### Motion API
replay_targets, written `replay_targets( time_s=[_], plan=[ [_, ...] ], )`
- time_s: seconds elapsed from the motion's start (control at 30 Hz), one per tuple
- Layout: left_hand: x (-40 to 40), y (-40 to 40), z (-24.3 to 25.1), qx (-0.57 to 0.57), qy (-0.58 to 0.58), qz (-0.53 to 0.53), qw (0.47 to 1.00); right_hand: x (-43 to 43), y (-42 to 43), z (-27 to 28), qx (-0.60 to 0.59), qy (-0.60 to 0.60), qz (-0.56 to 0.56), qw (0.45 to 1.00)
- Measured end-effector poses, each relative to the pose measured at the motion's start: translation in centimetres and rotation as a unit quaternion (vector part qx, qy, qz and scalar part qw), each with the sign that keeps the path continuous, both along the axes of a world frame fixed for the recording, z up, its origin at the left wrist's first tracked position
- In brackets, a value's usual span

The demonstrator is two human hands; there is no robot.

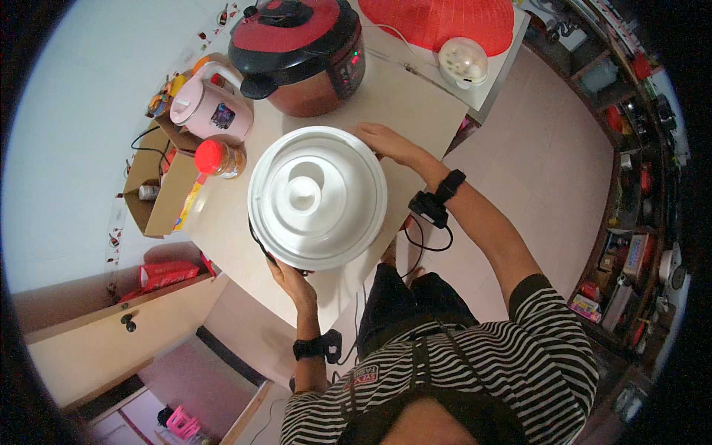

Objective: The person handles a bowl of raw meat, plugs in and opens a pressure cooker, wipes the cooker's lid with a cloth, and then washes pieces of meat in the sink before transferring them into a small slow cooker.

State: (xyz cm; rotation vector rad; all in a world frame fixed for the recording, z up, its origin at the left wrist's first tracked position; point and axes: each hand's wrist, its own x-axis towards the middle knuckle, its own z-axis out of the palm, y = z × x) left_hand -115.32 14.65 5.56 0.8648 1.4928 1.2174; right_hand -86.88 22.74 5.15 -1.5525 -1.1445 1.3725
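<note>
A round white lidded pot (345,222) with a raised central knob is in front of me, above the pale tabletop. My left hand (293,286) holds it at its near left edge, beside a dark curved part; the fingertips are partly hidden under the rim. On the far right side, my right hand (386,143) grips the pot, with some fingers hidden behind it. The frame does not settle whether the pot rests on the table or is lifted.
Behind the pot stands a red and black electric pressure cooker (306,83). To the left are a pink electric kettle (228,114), a red-lidded jar (214,158) and an open cardboard box (172,194). A small egg cooker (463,61) and red cover (439,22) lie back right.
</note>
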Motion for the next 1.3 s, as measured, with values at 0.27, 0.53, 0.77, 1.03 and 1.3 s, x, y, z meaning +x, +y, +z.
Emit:
replay_targets(
  time_s=[0.27,0.53,0.77,1.03,1.3],
  plan=[
    [-0.7,0.9,-3.6,0.062,0.015,0.022,0.998,0.1,1.0,-3.2,0.110,-0.164,-0.007,0.980],
    [0.1,-1.1,0.3,0.040,0.007,-0.026,0.999,2.5,-10.2,0.5,0.015,-0.111,-0.103,0.988],
    [8.3,-4.9,4.1,0.055,0.092,-0.144,0.984,10.1,-22.2,2.0,0.025,0.015,-0.235,0.972],
    [30.7,-14.6,10.3,0.093,0.052,-0.300,0.948,24.4,-38.8,7.7,0.003,0.016,-0.401,0.916],
    [52.0,-21.0,10.0,0.122,-0.029,-0.484,0.866,37.6,-52.0,8.9,-0.016,-0.075,-0.559,0.826]
  ],
)
